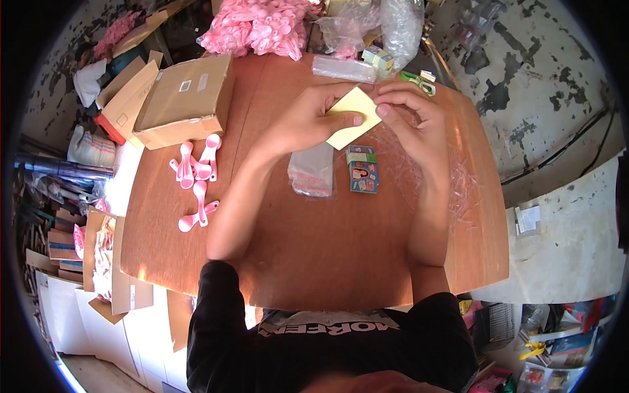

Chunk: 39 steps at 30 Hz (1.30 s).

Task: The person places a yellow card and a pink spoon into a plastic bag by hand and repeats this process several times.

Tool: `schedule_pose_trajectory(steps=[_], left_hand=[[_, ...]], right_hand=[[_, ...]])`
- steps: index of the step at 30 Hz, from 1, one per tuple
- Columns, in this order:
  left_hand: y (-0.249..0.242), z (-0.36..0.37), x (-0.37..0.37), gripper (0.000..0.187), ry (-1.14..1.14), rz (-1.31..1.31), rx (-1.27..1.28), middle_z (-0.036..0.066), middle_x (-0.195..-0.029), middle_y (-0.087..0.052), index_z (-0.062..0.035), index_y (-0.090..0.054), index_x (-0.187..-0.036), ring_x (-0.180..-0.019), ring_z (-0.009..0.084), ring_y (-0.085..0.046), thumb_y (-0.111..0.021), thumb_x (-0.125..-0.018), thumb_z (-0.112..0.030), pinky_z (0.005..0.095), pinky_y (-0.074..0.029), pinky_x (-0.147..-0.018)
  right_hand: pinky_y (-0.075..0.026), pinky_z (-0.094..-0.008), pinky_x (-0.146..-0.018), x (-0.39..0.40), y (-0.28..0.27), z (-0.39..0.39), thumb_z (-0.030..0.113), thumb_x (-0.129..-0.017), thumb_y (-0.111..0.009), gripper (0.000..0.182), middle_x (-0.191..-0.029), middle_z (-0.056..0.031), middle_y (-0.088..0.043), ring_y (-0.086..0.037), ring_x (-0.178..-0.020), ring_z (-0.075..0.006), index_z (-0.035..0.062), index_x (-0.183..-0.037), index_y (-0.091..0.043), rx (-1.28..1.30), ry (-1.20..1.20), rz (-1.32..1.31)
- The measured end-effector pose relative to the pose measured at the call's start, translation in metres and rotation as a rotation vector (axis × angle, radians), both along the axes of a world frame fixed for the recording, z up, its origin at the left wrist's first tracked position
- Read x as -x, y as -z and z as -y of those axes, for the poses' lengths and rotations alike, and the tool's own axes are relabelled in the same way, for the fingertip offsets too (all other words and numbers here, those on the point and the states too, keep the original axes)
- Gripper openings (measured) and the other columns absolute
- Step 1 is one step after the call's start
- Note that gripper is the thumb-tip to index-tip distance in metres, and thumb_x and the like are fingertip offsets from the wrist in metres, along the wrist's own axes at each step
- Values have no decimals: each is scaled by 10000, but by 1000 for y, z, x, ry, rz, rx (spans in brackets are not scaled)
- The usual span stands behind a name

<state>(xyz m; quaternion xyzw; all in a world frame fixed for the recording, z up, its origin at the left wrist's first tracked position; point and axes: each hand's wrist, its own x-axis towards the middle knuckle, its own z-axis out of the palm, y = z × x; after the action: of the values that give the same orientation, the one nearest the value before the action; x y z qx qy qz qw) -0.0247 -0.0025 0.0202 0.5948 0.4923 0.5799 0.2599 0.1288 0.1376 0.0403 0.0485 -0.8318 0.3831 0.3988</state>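
Note:
Above the middle of the table, my left hand (pixel 306 119) grips a yellow square of paper (pixel 354 112), its thumb lying flat across the front. My right hand (pixel 417 124) pinches the paper's right corner between thumb and fingers. Below the paper lies a stack of clear plastic bags (pixel 312 171). Beside the bags is a small stack of blue printed cards (pixel 362 173) with a green band across its upper part. Several pink measuring spoons (pixel 200 171) lie left of my left forearm.
A closed cardboard box (pixel 187 101) stands at the table's back left. Heaped pink spoons (pixel 259 29) and plastic wrap (pixel 401 29) are at the back. Green-handled scissors (pixel 418 82) lie behind my right hand. Clear plastic scraps (pixel 462 187) litter the right side of the wooden table (pixel 314 262).

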Motion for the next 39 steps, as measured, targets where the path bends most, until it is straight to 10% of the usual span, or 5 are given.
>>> schedule_pose_trajectory(steps=[21,24,28,34,39], left_hand=[[4,-4,-9,498,-71,-312,17,141,-1221,-640,-1,-512,-1341,-1018,186,-647,-661,-871,-70,330,-516,-892],[7,-4,-10,561,-143,-430,2,166,-1208,-639,-9,-499,-1352,-1027,257,-656,-699,-837,-111,348,-512,-899],[16,-5,-8,645,-239,-497,-184,185,-1182,-640,-31,-471,-1367,-1046,330,-644,-736,-788,-133,377,-517,-877],[13,3,8,491,-465,-472,-203,227,-880,-668,-7,-541,-1241,-805,345,-687,-703,-777,-18,410,-532,-673],[-6,23,23,504,-641,-404,-230,220,-867,-670,-14,-545,-1242,-718,334,-670,-730,-775,-55,369,-514,-635]], right_hand=[[-538,-268,-781,-2,10,-4,122,-928,-622,208,-999,-50,-656,-614,-890,-103,-23,-1078,-624,25,-158,846],[-534,-285,-608,-3,15,-4,87,-919,-602,203,-849,-70,-647,-639,-718,-118,-25,-1082,-647,144,-108,742],[-541,-264,-629,9,29,-11,85,-935,-586,178,-875,-65,-654,-641,-713,-127,-20,-1057,-662,-32,-165,489],[-545,-242,-677,24,14,29,103,-963,-560,300,-957,-85,-663,-648,-741,-134,1,-1242,-515,380,114,115],[-519,-273,-693,68,84,6,83,-929,-583,204,-955,-99,-674,-642,-774,-133,-7,-1110,-606,211,215,221]])
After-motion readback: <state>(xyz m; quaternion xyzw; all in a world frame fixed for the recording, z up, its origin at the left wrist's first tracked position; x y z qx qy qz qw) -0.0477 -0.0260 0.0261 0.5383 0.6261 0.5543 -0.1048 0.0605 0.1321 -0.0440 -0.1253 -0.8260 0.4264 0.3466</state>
